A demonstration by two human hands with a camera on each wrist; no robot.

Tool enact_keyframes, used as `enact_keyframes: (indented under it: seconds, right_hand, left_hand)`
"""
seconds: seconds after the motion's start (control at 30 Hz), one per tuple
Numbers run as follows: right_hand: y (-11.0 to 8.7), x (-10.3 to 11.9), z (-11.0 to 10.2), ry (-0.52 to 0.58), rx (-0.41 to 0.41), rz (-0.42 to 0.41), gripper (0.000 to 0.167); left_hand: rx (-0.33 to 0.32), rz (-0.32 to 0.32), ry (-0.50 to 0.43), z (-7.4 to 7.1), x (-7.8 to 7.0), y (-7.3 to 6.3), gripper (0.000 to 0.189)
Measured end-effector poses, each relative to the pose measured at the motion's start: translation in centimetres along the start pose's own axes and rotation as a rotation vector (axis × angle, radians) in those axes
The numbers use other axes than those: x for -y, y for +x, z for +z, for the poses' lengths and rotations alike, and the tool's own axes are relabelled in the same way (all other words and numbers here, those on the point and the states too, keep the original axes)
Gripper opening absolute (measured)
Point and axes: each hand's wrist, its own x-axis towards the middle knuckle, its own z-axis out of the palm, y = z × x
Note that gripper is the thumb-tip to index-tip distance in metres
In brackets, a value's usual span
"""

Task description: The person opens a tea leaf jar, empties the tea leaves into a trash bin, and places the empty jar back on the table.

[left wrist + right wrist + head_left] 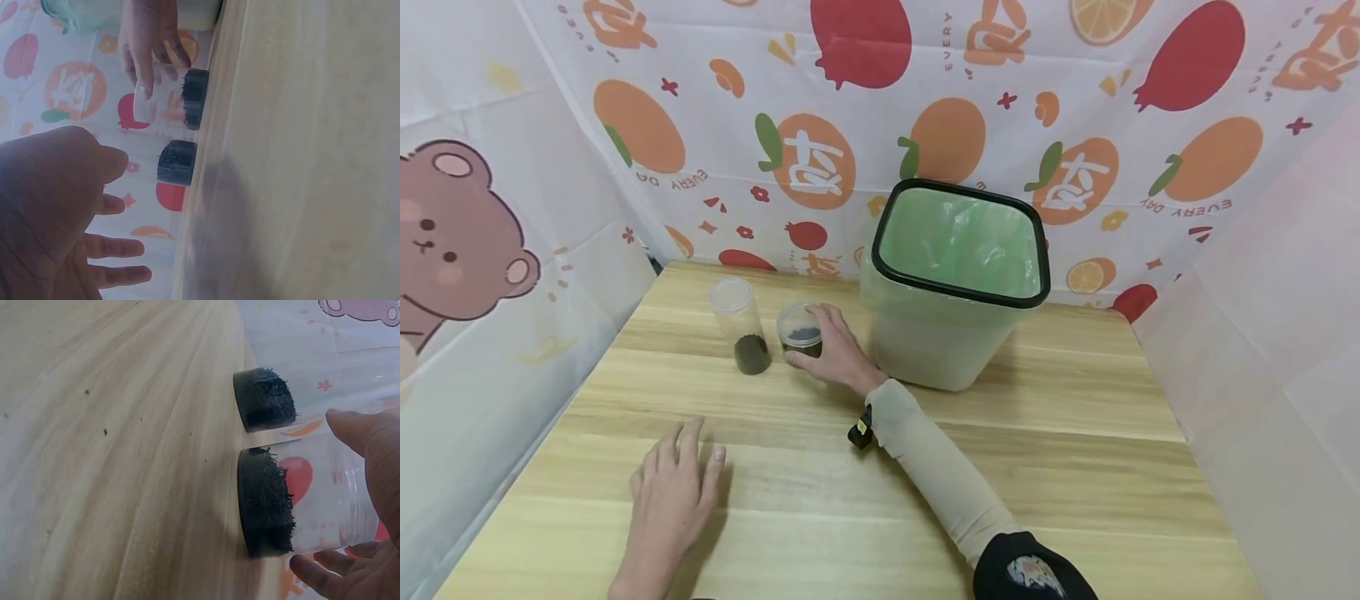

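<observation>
The right hand (842, 354) curls around the short clear jar (325, 506), thumb and fingers on opposite sides; the left hand (672, 492) hovers empty above the worktop (805, 517), fingers apart. I count two jars, dark shreds in both: the short one stands between one tall clear jar (735, 312) and one green-lined bin (925, 342).

Site: curtained booth | fruit-print cloth (872, 112) behind, bear-print sheet (467, 242) at left, pale sheet (1277, 333) at right, hemming in wood-grain table (820, 483) | from where I stand, wider room hidden; home or studio, can't tell
</observation>
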Motion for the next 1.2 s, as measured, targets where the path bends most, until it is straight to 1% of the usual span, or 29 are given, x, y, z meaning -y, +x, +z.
enact_keyframes:
  seconds: [0.33,0.57,0.67,0.93,1.03,1.2]
  right_hand:
    - [0.2,-0.5,-0.1,-0.022,-0.056,-0.017,0.077]
    - [-0.1,-0.6,-0.6,-0.024,-0.094,0.026,0.077]
    - [-0.4,-0.5,-0.9,-0.018,-0.098,0.023,0.077]
    - [-1.5,0.4,-2.0,0.019,-0.118,0.008,0.079]
    - [-2.0,0.6,-2.5,0.038,-0.118,-0.019,0.079]
    - [-3.0,0.7,-3.3,0.073,-0.108,-0.058,0.08]
  left_hand:
    - [-0.022,0.022,-0.004,-0.3,-0.2,0.1,0.054]
    - [-0.024,0.032,-0.007,-0.4,-0.6,0.2,0.055]
    - [-0.032,0.044,-0.01,-0.4,-0.7,0.2,0.055]
    - [-0.071,0.111,-0.017,-0.4,-1.1,0.5,0.061]
    - [-0.069,0.128,-0.02,-0.4,-1.3,0.6,0.065]
    - [-0.084,0.178,-0.043,-0.5,-2.1,1.0,0.07]
